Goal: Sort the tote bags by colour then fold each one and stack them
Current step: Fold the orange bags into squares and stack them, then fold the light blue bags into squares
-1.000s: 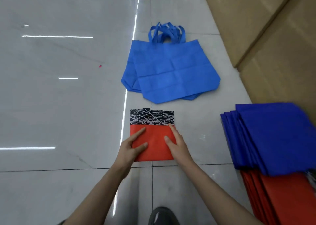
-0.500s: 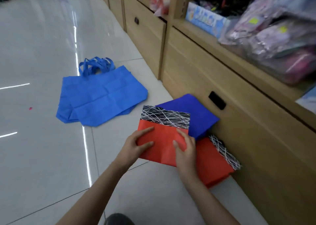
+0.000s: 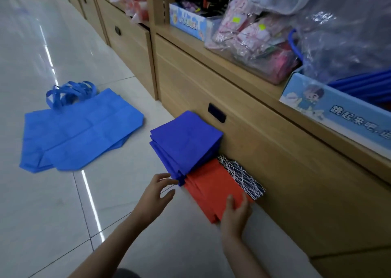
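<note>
Tote bags (image 3: 211,191) stacked red and folded against the drawers (image 3: 275,161) look light and floppy (slidey too), so grab the edges; right hand (image 3: 234,214) presses flat on them, left hand (image 3: 154,195) loose, empty.

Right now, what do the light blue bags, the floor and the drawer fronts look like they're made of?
Light blue bags: probably non-woven synthetic fabric, matte; they lie flat and keep crisp fold creases.
Floor: glossy tile, likely ceramic; thin joint lines and mirrored light streaks.
Drawer fronts: matte wood-look board, maybe laminate; faint straight grain.
</note>
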`<state>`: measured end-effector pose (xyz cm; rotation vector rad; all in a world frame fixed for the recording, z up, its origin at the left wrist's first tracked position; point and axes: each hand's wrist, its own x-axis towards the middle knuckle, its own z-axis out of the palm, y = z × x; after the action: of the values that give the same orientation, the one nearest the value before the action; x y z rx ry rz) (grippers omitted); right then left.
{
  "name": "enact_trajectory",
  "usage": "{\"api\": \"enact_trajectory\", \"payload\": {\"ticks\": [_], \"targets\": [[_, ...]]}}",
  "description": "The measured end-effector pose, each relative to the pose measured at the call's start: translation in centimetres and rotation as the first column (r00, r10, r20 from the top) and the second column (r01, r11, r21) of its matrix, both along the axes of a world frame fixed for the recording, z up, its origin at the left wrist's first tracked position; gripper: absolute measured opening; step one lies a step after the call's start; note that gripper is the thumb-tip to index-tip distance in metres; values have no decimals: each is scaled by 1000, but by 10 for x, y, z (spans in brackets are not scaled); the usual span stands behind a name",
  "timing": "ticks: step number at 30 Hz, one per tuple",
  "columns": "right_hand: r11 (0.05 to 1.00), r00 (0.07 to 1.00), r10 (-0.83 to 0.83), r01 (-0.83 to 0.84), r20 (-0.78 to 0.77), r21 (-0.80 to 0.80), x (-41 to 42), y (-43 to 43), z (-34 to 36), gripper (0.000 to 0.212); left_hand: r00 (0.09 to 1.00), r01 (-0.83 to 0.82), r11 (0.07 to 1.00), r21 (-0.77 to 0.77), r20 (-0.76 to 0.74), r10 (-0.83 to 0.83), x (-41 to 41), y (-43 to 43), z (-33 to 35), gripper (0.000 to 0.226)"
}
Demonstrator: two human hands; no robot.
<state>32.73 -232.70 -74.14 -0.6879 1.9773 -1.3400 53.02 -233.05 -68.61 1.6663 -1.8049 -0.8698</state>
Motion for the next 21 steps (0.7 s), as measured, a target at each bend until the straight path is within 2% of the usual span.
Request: {"api": "enact_trajectory", "payload": {"ticks": [2, 4, 7, 8, 9, 11, 13, 14, 16, 18, 19, 21], "targets": [[988, 989, 145, -146, 34, 52, 6, -7, -9, 48, 999, -49, 999, 1, -3, 49, 8, 8, -4, 25], [971, 975, 222, -221, -1, 89, 6, -11, -17, 45, 997, -76, 997, 13, -10, 76, 15, 14, -8, 27], [948, 945, 276, -237, -176, 214, -8, -11, -18, 45, 995, -101, 995, 16, -20, 101, 25, 19, -14, 33], [949, 919, 278, -220, -278, 225, -13, -8, -14, 46, 994, -110, 994, 15, -21, 110, 28, 19, -17, 34], [960, 862, 274, -216, -427, 180, -17, -3, -7, 47, 993, -118, 993, 20, -26, 118, 30, 20, -18, 35], [936, 648, 232, -350, -726, -13, -14, 2, 6, 49, 989, -136, 990, 21, -52, 137, 33, 20, -20, 43], [813, 434, 235, -578, -870, -69, 0, -6, 18, 47, 987, -144, 989, 28, -71, 146, 35, 20, -21, 46], [753, 335, 272, -657, -902, -17, 10, -15, 19, 47, 987, -143, 989, 32, -73, 145, 36, 21, -20, 44], [685, 161, 434, -698, -887, 209, 33, -39, 23, 58, 987, -143, 989, 35, -72, 145, 39, 23, -18, 36], [645, 33, 586, -624, -810, 441, 51, -61, 23, 77, 984, -163, 986, 27, -69, 164, 45, 25, -18, 30], [605, 2, 674, -575, -739, 551, 57, -71, 21, 80, 982, -176, 984, 25, -68, 177, 48, 27, -19, 27], [544, 31, 787, -505, -616, 670, 67, -84, 14, 75, 974, -212, 977, 23, -77, 213, 56, 31, -21, 24]]}}
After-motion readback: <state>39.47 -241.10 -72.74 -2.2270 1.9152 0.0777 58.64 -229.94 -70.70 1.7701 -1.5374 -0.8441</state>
